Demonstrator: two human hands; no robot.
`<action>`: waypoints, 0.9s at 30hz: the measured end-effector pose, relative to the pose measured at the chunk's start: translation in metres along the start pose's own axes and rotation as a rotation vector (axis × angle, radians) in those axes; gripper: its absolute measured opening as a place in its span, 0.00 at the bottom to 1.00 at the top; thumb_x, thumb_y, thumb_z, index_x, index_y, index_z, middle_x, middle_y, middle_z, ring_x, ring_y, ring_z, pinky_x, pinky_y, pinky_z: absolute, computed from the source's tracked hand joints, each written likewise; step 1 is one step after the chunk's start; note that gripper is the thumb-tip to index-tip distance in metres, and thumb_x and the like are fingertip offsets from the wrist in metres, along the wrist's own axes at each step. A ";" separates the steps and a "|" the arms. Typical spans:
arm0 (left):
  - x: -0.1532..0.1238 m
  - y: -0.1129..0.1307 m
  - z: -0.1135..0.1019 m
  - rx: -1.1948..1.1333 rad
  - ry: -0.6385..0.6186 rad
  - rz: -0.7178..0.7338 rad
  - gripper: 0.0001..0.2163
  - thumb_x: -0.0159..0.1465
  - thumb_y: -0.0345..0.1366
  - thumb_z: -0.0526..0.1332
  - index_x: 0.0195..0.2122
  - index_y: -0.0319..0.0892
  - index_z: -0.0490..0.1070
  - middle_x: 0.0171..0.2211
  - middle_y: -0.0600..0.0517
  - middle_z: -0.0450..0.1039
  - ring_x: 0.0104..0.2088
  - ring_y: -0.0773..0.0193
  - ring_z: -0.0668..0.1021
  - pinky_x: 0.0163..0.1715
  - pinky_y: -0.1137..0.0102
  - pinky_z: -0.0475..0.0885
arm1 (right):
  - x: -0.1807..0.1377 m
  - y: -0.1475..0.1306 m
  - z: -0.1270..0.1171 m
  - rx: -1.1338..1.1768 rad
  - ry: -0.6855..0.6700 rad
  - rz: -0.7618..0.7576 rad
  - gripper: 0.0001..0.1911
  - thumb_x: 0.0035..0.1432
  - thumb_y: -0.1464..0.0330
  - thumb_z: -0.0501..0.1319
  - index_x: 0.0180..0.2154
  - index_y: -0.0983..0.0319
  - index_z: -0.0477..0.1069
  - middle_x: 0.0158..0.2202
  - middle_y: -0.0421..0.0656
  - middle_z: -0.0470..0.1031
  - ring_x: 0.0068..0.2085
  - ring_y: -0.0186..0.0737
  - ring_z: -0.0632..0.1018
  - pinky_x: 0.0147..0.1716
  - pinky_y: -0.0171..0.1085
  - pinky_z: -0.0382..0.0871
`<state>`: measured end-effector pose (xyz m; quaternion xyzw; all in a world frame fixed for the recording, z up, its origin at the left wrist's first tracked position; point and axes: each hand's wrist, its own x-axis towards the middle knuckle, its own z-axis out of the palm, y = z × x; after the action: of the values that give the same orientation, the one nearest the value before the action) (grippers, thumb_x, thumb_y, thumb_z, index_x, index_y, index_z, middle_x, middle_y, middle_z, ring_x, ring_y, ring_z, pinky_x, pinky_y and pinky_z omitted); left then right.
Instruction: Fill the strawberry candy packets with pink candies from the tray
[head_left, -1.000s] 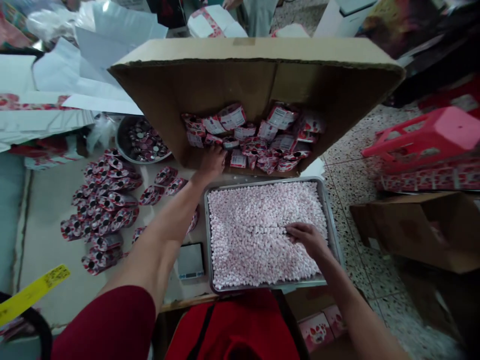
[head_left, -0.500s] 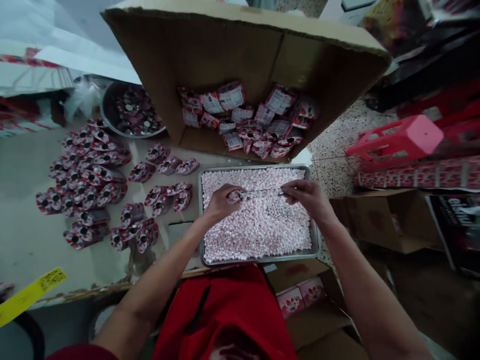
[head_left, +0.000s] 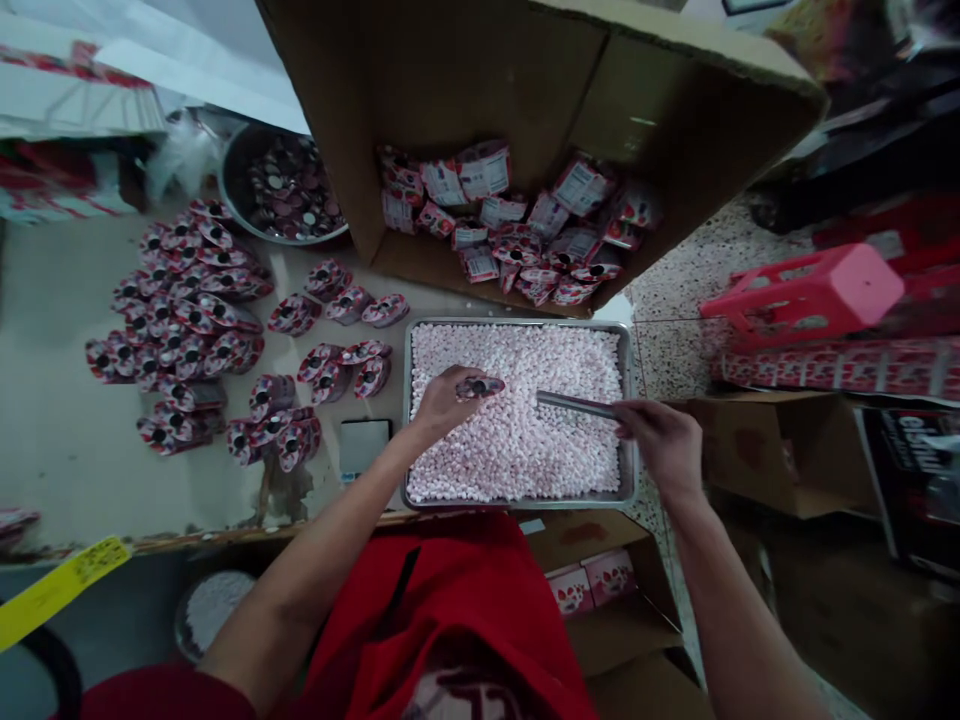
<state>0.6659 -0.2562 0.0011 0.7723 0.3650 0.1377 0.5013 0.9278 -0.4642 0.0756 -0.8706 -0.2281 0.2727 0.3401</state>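
My left hand (head_left: 444,402) is closed around a small red-and-white printed container (head_left: 480,387) with a dark hole in its top, above the left half of the tray. In my right hand (head_left: 664,440) is one end of a long, narrow metal scoop (head_left: 576,403). Its far tip reaches over the tray's middle, apart from the container. Beneath both hands lies a metal tray (head_left: 628,470) full of small pale pink candies (head_left: 517,465). Several more printed containers (head_left: 187,320) stand upright on the table to the left, their dark holes facing up.
Behind the tray a large cardboard box (head_left: 480,90) lies open, with several printed packs (head_left: 484,170) inside. A metal bowl (head_left: 240,215) of small round caps stands at the back left. Beside the tray is a small flat scale-like device (head_left: 365,447). A pink stool (head_left: 810,295) lies to the right.
My right hand has drawn back to the right, taking the scoop away from the container. My left hand stays over the tray with the container. The view has shifted slightly.
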 end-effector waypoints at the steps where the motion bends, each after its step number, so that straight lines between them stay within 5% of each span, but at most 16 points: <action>1: -0.002 0.000 -0.002 0.024 0.029 -0.005 0.19 0.54 0.24 0.66 0.47 0.44 0.78 0.43 0.50 0.80 0.43 0.60 0.81 0.46 0.67 0.76 | 0.007 0.026 0.005 0.042 0.035 0.077 0.22 0.50 0.52 0.70 0.36 0.64 0.82 0.20 0.43 0.78 0.22 0.42 0.78 0.25 0.37 0.70; 4: -0.010 0.002 -0.010 0.077 0.067 -0.001 0.20 0.53 0.25 0.68 0.47 0.45 0.79 0.43 0.49 0.79 0.44 0.57 0.80 0.48 0.64 0.76 | 0.025 0.078 0.048 0.241 -0.031 0.244 0.25 0.40 0.50 0.73 0.31 0.64 0.81 0.19 0.42 0.76 0.21 0.40 0.76 0.25 0.38 0.71; 8: -0.020 0.006 -0.019 0.157 0.069 -0.014 0.19 0.54 0.28 0.68 0.48 0.47 0.79 0.43 0.49 0.78 0.46 0.55 0.80 0.50 0.62 0.75 | 0.030 0.078 0.097 0.467 -0.216 0.334 0.27 0.34 0.50 0.75 0.30 0.64 0.79 0.20 0.42 0.76 0.21 0.36 0.74 0.24 0.36 0.72; 15: -0.016 0.010 -0.009 0.286 -0.013 0.045 0.17 0.53 0.28 0.69 0.45 0.46 0.80 0.42 0.49 0.80 0.44 0.55 0.80 0.50 0.61 0.75 | 0.029 0.040 0.046 0.570 -0.399 0.312 0.25 0.34 0.54 0.79 0.32 0.64 0.81 0.23 0.42 0.78 0.22 0.31 0.72 0.23 0.32 0.68; 20: -0.009 0.021 0.009 0.283 -0.005 0.091 0.18 0.53 0.26 0.68 0.45 0.45 0.80 0.42 0.49 0.80 0.44 0.55 0.80 0.50 0.61 0.75 | 0.025 -0.016 0.028 0.408 -0.399 0.076 0.20 0.47 0.54 0.73 0.33 0.64 0.82 0.20 0.40 0.74 0.21 0.33 0.71 0.22 0.33 0.66; 27: -0.013 0.025 0.018 0.239 0.009 0.040 0.18 0.52 0.26 0.68 0.44 0.45 0.79 0.42 0.48 0.80 0.44 0.55 0.81 0.48 0.61 0.76 | -0.024 -0.111 0.026 -0.191 -0.247 -0.594 0.09 0.63 0.67 0.61 0.36 0.58 0.82 0.32 0.43 0.82 0.35 0.41 0.81 0.39 0.37 0.72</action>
<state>0.6778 -0.2830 0.0171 0.8331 0.3656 0.1067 0.4011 0.8699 -0.3922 0.1471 -0.7544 -0.5357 0.2427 0.2914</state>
